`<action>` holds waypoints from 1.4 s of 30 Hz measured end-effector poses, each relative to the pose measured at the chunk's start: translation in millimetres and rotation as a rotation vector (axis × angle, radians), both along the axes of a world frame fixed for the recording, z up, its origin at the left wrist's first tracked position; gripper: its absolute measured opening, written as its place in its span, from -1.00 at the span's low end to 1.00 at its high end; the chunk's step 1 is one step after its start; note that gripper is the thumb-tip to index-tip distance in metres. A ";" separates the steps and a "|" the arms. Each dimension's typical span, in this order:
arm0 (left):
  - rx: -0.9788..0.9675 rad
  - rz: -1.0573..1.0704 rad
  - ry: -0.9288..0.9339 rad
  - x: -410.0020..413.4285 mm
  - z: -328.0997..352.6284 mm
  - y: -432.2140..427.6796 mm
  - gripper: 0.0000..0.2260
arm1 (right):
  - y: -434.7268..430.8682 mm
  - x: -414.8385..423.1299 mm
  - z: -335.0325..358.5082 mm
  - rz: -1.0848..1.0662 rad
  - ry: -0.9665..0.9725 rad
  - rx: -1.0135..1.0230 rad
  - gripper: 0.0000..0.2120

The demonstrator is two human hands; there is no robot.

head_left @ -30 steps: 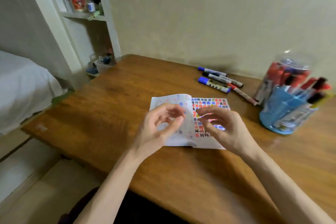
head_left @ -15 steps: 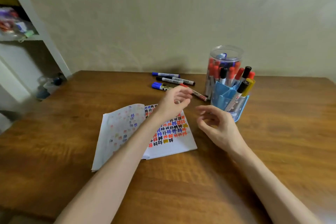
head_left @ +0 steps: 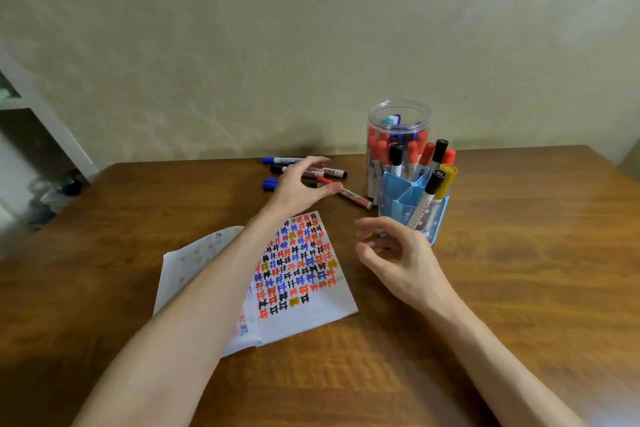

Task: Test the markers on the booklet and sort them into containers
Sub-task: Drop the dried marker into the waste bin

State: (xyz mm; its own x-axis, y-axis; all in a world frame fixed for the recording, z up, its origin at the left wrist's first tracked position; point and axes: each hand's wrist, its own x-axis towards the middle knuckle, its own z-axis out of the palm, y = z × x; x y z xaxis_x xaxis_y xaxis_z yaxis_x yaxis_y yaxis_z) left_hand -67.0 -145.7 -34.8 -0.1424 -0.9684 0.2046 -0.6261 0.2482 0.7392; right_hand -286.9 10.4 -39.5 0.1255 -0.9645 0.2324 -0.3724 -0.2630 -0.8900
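Pale wall (head_left: 311,45) is backing a brown wooden desk (head_left: 519,288), where the left grip (head_left: 301,189) is hovering with fingers and thumb spread wide over the loose markers (head_left: 334,173) lying close together near the back edge, and it is holding nothing. Its thumb is sitting just beside the red marker (head_left: 356,199), which is lying slantwise from beneath the spread fingers towards the blue holder (head_left: 403,194); whether any fingertip is touching a barrel I cannot tell. The right grip (head_left: 398,253) is hanging loosely curled and empty just in front of that holder, to the right of the open booklet (head_left: 304,288). Trouble is likeliest coming from crowding: the markers are round and packed close, so a grip closing on one is risking nudging its neighbours into a roll along the desk or against the clear jar (head_left: 400,107). The left forearm is crossing over the booklet, so pulling back low is risking dragging or creasing the test page. The holder is carrying tall, leaning markers, and a careless right grip is risking tipping it.
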 end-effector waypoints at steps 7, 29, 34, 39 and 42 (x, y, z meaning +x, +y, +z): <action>-0.117 0.025 -0.229 15.6 -11.7 -38.8 -0.30 | -0.9 7.1 0.4 -0.025 -0.012 0.013 -0.74; -0.046 -0.054 -0.727 33.9 -20.8 -10.6 -0.34 | 4.4 17.9 2.2 -0.015 -0.013 0.050 -0.58; -0.010 -0.061 -0.709 26.1 -19.1 25.2 -0.37 | 6.0 18.8 1.1 -0.025 -0.001 0.048 -0.60; -0.003 -0.039 -0.657 17.0 -21.3 53.0 -0.42 | 7.4 20.1 -0.3 -0.026 0.030 0.029 -0.72; 0.024 -0.034 -0.649 15.4 -16.9 59.7 -0.40 | 6.9 20.2 -1.6 -0.024 0.052 0.016 -0.75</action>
